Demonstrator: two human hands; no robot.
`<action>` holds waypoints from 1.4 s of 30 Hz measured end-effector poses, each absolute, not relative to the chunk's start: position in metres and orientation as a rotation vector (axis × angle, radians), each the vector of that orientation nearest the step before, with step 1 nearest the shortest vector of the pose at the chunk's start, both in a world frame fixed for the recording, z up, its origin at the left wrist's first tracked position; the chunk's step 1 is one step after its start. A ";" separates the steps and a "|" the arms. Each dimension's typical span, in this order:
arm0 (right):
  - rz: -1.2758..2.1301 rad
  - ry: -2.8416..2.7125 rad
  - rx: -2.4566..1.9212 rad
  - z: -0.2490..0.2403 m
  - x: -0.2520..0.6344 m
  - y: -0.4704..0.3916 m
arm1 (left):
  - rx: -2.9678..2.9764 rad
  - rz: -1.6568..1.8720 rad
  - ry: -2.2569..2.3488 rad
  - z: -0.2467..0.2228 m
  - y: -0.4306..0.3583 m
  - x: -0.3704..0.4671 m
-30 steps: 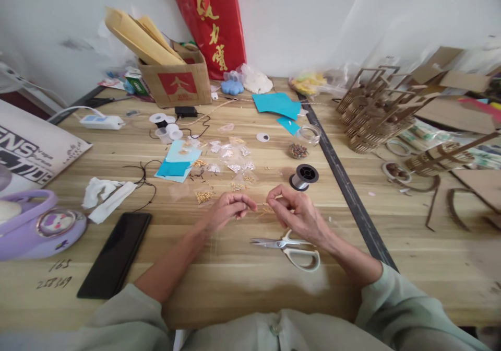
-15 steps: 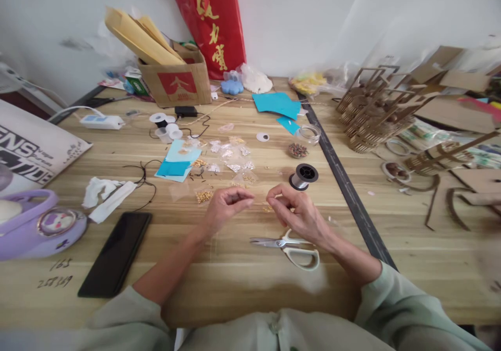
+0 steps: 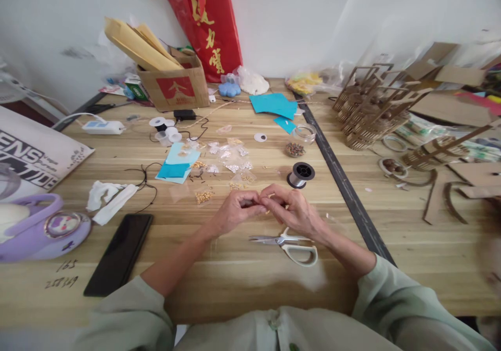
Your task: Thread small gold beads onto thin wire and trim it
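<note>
My left hand (image 3: 237,211) and my right hand (image 3: 290,208) meet over the middle of the table, fingertips touching. Both are closed in a pinch; what lies between the fingers is too small to make out. A faint clear thread seems to hang below my left hand. Just under my right hand lies a pair of scissors (image 3: 282,241) with white handles, blades pointing left. Beyond it stands a black spool (image 3: 302,173) of fine clear line. Small gold beads (image 3: 204,198) lie in a heap past my left hand, with bags of silver pieces (image 3: 230,155) farther back.
A black phone (image 3: 118,254) and a purple container (image 3: 43,228) are at the left. Blue cards (image 3: 274,105), a dish of brown beads (image 3: 295,149) and a glass ring-shaped dish (image 3: 305,132) stand farther back. Small woven baskets (image 3: 362,126) crowd the right, beyond a dark strip (image 3: 344,184).
My hands have come together; the gap between their fingertips has closed, the left moving right. The view has shifted slightly. Scissors and spool stay put on the table.
</note>
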State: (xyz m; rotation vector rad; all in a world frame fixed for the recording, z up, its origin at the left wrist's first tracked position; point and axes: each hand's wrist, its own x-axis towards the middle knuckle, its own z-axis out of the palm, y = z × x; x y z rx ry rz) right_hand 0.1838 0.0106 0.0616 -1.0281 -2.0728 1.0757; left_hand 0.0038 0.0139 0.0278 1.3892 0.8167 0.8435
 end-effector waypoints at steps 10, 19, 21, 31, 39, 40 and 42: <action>1.085 -1.997 -0.999 0.063 0.188 0.015 | 1.543 0.870 0.857 0.048 0.017 0.009; 1.334 -1.851 -0.922 0.059 0.195 0.026 | 1.397 1.150 0.968 0.056 0.030 -0.004; 1.372 -1.885 -0.905 0.057 0.196 0.027 | 1.315 1.254 0.950 0.057 0.034 -0.007; 1.051 -1.951 -0.887 0.055 0.184 0.037 | 1.434 1.368 1.029 0.086 0.039 -0.017; 1.105 -1.989 -0.782 0.068 0.164 0.045 | 1.656 1.488 1.055 0.110 0.034 -0.019; 1.161 -1.977 -0.755 0.069 0.160 0.045 | 1.660 1.502 1.048 0.112 0.033 -0.019; 1.285 -1.914 -0.703 0.071 0.153 0.044 | 1.672 1.516 1.052 0.115 0.033 -0.019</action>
